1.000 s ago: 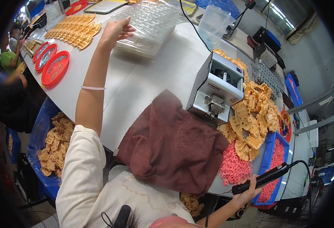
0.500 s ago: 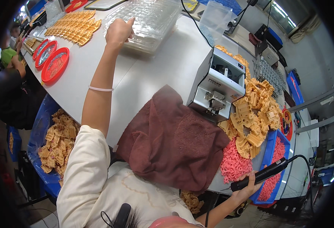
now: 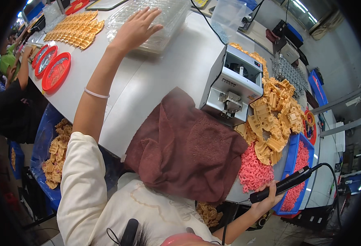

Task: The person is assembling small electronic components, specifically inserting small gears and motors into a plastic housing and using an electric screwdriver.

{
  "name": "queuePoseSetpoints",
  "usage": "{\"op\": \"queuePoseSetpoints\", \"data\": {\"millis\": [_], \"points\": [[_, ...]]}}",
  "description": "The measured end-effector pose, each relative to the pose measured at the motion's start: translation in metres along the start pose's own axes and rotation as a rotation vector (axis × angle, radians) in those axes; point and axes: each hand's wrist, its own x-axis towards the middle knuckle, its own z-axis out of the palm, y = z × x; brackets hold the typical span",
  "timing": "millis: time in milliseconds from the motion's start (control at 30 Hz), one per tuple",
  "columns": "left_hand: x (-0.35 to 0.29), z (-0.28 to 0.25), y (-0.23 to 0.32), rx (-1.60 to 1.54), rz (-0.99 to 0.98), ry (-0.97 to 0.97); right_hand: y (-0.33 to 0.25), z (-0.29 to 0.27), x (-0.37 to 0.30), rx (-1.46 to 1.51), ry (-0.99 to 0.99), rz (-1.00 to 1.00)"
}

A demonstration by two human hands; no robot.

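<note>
My left hand [image 3: 137, 30] is stretched out with its fingers spread, over a stack of clear plastic trays [image 3: 160, 41] at the far side of the table; whether it touches them I cannot tell. My right hand [image 3: 269, 197] is wrapped round a black electric screwdriver [image 3: 285, 184], its tip pointing left beside a heap of pink plastic parts [image 3: 254, 170]. A brown cloth [image 3: 188, 147] lies over the near edge of the table. Behind it stands a silver screw feeder machine [image 3: 233, 88].
Yellow plastic parts [image 3: 275, 115] are piled right of the machine, near a blue bin [image 3: 291, 164] of pink parts. Red dishes [image 3: 57, 78] and rows of yellow parts [image 3: 75, 30] lie at the left. A blue-lined bin [image 3: 45, 151] stands below. Other people work at far left.
My left hand has opened from a loosely curled shape with raised thumb to spread fingers, its forearm shifting a little left. My right hand still holds the screwdriver.
</note>
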Motion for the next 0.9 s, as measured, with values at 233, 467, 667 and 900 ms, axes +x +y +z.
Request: {"op": "queuePoseSetpoints", "data": {"millis": [233,467,667,900], "points": [[-0.007,-0.002,0.023,-0.148,-0.198,-0.294,0.001,-0.002,-0.002,0.005,-0.015,0.039],[-0.013,0.005,0.018,-0.158,-0.158,-0.266,-0.001,-0.007,-0.005,0.006,-0.056,0.053],[-0.015,0.012,-0.002,-0.156,0.011,-0.028,-0.002,-0.012,0.013,-0.126,-0.004,0.059],[-0.063,0.004,-0.015,-0.266,-0.035,0.151,0.021,-0.082,0.075,-0.658,-0.076,-0.249]]}}
